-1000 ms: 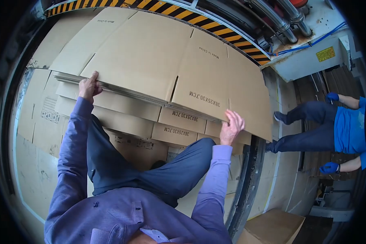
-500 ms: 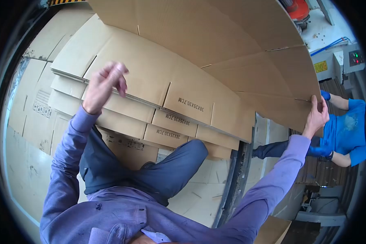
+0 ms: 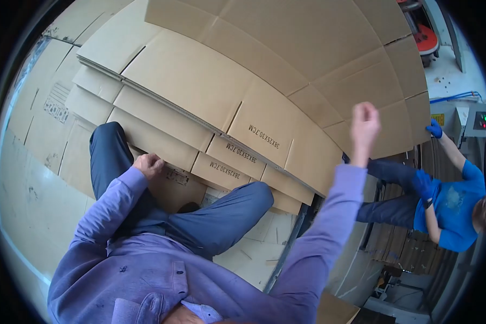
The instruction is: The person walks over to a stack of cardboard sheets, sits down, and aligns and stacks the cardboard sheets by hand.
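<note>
My right hand is raised in front of a large brown cardboard sheet, its fingers curled in with nothing in them. Low on the left, my left hand is beside my knee, near the front edge of the stack; its fingers are folded and nothing shows in them. Flat cardboard boxes printed with "38X25X30.7CM" lie stacked before me in stepped layers. The large sheet stands up over the back of the stack, with a co-worker's gloved hand at its right edge.
A co-worker in a blue shirt stands at the right. Behind that person is a control box with small lights, and red equipment is at the top right. A dark metal edge runs along the stack's right side.
My right hand has let go of the sheet's edge and moved left. My left hand has dropped from above the stack to beside my knee. The co-worker's gloved hand is more visible at the sheet.
</note>
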A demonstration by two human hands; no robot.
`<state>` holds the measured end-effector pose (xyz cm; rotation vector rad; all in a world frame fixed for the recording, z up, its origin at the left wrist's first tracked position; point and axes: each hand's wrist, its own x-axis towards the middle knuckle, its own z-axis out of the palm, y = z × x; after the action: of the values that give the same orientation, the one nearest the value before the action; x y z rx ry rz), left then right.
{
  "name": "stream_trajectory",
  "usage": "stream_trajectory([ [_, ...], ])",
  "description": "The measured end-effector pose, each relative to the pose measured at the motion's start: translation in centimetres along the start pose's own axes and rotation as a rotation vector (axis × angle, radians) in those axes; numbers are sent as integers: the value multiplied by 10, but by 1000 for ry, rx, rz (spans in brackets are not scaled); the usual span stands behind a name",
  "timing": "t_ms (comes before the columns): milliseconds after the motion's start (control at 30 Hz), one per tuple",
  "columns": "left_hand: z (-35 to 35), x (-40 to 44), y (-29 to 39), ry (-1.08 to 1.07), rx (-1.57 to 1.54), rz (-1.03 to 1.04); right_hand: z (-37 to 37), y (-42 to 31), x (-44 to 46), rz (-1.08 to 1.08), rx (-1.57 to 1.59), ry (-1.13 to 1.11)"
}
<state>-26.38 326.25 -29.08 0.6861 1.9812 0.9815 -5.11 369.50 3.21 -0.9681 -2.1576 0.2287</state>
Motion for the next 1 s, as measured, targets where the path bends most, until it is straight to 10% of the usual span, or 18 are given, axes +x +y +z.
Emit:
stream_trajectory([
  [200, -14, -1, 9, 31, 16, -29, 161, 26, -161, 144, 68, -426],
  [367, -14, -1, 8, 30, 54, -24, 202, -14, -199, 103, -225, -49],
  [733, -8, -4, -1, 56, 185, 64, 206, -19, -200, 174, -265, 18],
  [800, -9, -5, -2, 53, 223, 66, 213, -5, -199, 154, -216, 56],
  [833, -9, -5, -3, 46, 200, 44, 202, -9, -186, 558, 451, -165],
  [933, -10, -8, -3, 77, 152, 29, 105, -125, -141, 223, 784, 106],
  [1000, -8, -10, 6, 94, 204, -40, 42, -170, -110, -473, 800, 228],
])
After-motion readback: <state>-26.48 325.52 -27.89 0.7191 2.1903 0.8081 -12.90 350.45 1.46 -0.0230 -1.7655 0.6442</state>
